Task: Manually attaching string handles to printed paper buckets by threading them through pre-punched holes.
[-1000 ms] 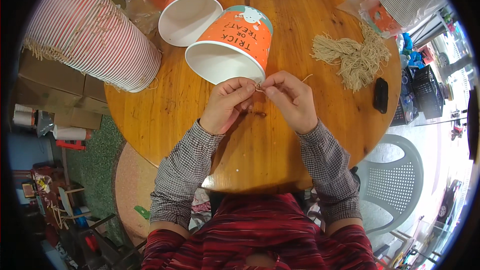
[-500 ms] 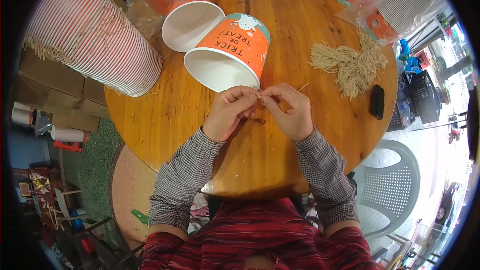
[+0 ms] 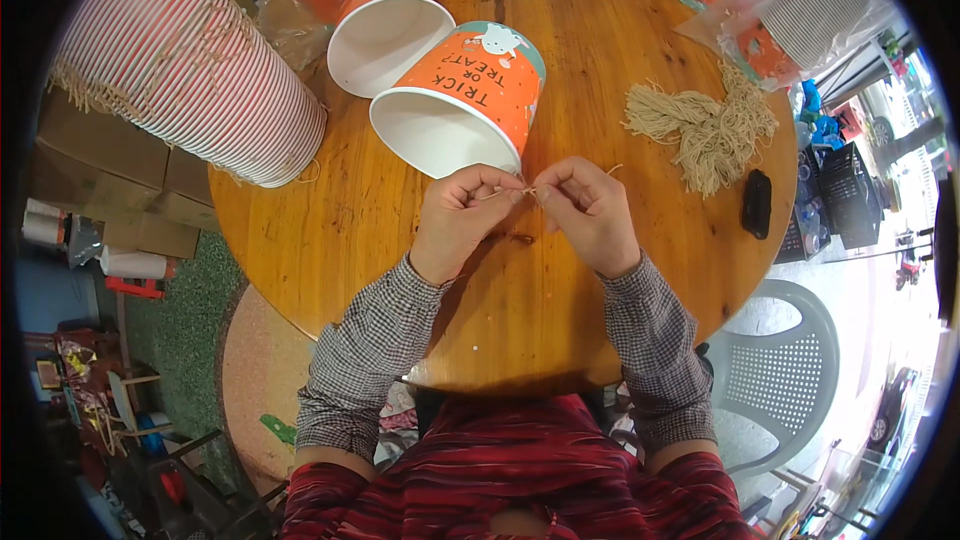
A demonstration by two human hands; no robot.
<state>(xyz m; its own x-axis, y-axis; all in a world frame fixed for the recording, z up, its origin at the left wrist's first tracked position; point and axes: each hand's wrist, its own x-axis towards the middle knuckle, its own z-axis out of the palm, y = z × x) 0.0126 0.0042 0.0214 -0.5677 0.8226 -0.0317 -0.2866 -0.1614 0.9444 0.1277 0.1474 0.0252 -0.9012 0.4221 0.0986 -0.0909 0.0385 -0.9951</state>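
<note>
String [image 3: 527,190] pinched between our left hand [image 3: 462,220] and right hand [image 3: 590,215] | above the tabletop [image 3: 560,70] | orange bucket [image 3: 465,100] just beyond | string bundle [image 3: 705,130] to the right

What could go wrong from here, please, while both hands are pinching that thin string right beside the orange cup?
1. The string is thin and held only at the fingertips of the left hand and right hand, so it might slip free.
2. The orange paper cup lies on its side, just beyond the knuckles; a nudge could roll it across the round wooden table.
</note>
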